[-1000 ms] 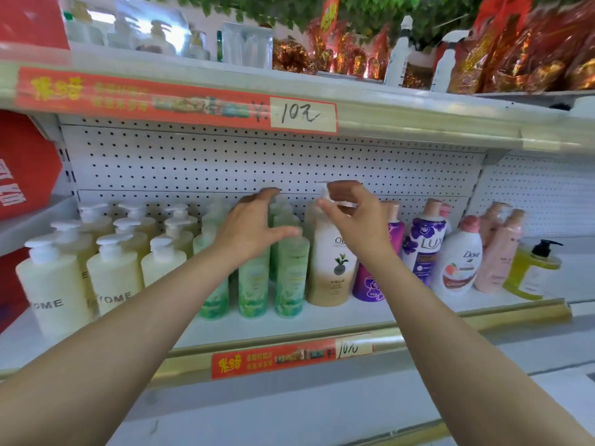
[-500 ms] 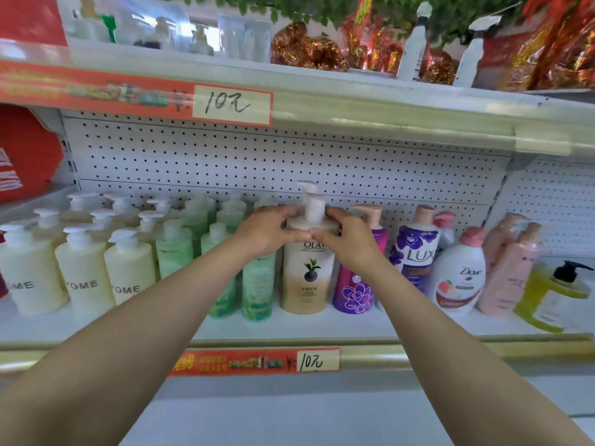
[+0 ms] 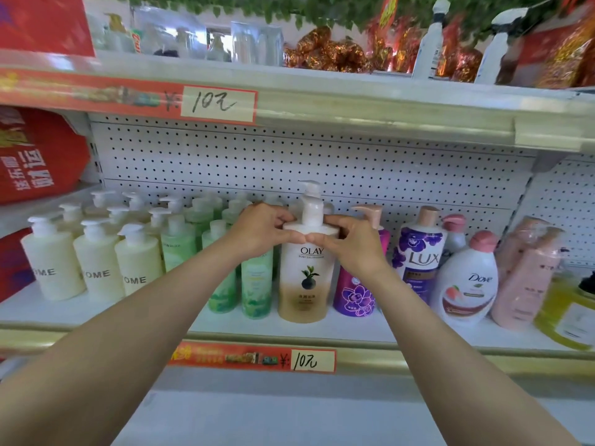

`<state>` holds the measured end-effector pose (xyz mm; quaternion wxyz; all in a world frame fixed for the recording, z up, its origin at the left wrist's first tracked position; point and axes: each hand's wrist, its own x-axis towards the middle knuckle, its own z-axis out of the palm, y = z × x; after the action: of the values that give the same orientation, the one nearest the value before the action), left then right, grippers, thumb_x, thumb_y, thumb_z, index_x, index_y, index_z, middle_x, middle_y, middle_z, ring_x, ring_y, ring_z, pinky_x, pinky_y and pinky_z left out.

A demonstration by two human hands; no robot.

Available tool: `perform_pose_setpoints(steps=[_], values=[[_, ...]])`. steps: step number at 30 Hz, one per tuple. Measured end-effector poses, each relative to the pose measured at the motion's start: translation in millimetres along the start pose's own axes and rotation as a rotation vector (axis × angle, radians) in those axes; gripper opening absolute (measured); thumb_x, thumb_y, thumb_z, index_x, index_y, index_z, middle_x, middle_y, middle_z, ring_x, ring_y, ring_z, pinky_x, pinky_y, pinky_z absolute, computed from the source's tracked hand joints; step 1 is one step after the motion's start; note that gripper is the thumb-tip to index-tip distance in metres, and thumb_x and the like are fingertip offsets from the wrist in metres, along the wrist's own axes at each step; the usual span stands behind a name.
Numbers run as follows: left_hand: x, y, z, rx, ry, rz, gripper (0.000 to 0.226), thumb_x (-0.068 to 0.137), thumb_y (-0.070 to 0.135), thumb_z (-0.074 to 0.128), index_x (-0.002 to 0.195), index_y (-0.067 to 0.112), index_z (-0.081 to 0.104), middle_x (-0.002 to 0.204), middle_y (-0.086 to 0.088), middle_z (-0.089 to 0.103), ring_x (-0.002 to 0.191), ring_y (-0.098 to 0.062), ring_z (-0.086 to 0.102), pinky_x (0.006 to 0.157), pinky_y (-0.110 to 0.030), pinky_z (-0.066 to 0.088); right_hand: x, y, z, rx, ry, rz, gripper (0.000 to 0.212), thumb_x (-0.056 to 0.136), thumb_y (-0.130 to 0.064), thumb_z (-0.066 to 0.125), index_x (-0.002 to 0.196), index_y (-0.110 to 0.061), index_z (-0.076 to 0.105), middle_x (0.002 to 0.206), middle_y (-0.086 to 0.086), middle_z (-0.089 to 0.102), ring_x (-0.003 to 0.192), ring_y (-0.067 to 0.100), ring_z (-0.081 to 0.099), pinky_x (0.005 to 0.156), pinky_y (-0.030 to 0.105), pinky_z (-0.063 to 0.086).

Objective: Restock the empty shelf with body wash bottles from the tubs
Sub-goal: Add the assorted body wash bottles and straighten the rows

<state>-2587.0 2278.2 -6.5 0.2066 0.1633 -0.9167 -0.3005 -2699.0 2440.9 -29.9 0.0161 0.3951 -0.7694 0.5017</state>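
Head view: left hand (image 3: 262, 231) and right hand (image 3: 349, 241) both grip the shoulders of the Olay bottle (image 3: 304, 275), upright near the front edge of the shelf (image 3: 354, 326), between green bottles (image 3: 256, 284) and a purple bottle (image 3: 354, 294).

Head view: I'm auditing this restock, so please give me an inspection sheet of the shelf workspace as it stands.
Surface: white shelf, gold front rail, bottles along its width.
Job's things: Olay bottle upright at the front, between green bottles and a purple bottle; cream pump bottles left; Lux bottle, Dove bottle, pink bottles right.
Clutter: nothing seen.
Hands: left hand and right hand both grip the Olay bottle's shoulder.
Cables: nothing seen.
Surroundings: pegboard behind; price tag reading 10; upper shelf with goods.
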Motion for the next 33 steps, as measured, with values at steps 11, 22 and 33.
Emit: perform_pose_setpoints(steps=[11,22,33], values=[[-7,-12,10,-0.083,0.041,0.029,0.049,0.08,0.038,0.077,0.125,0.022,0.064,0.112,0.013,0.064,0.107,-0.002,0.057,0.084,-0.013,0.038,-39,53,38,0.181,-0.045,0.214,0.062,0.065,-0.044,0.087,0.116,-0.025,0.058,0.105,-0.01,0.072,0.094,0.005,0.069,0.088,0.041,0.057],[-8,-15,16,-0.057,0.091,0.035,0.055,0.08,0.046,0.075,0.13,0.026,0.061,0.127,0.011,0.063,0.109,-0.001,0.055,0.093,-0.021,0.042,-41,54,34,0.152,-0.066,0.178,0.056,0.07,-0.043,0.083,0.118,-0.024,0.062,0.11,-0.011,0.072,0.1,0.006,0.068,0.092,0.038,0.056],[2,15,33,0.115,0.248,0.03,0.07,0.074,0.071,0.064,0.122,0.02,0.061,0.118,-0.003,0.069,0.113,-0.027,0.06,0.09,-0.039,0.049,-25,27,-30,-0.067,0.423,0.054,0.078,0.077,-0.042,0.082,0.143,-0.021,0.046,0.141,-0.002,0.053,0.131,0.015,0.048,0.105,0.029,0.04]])
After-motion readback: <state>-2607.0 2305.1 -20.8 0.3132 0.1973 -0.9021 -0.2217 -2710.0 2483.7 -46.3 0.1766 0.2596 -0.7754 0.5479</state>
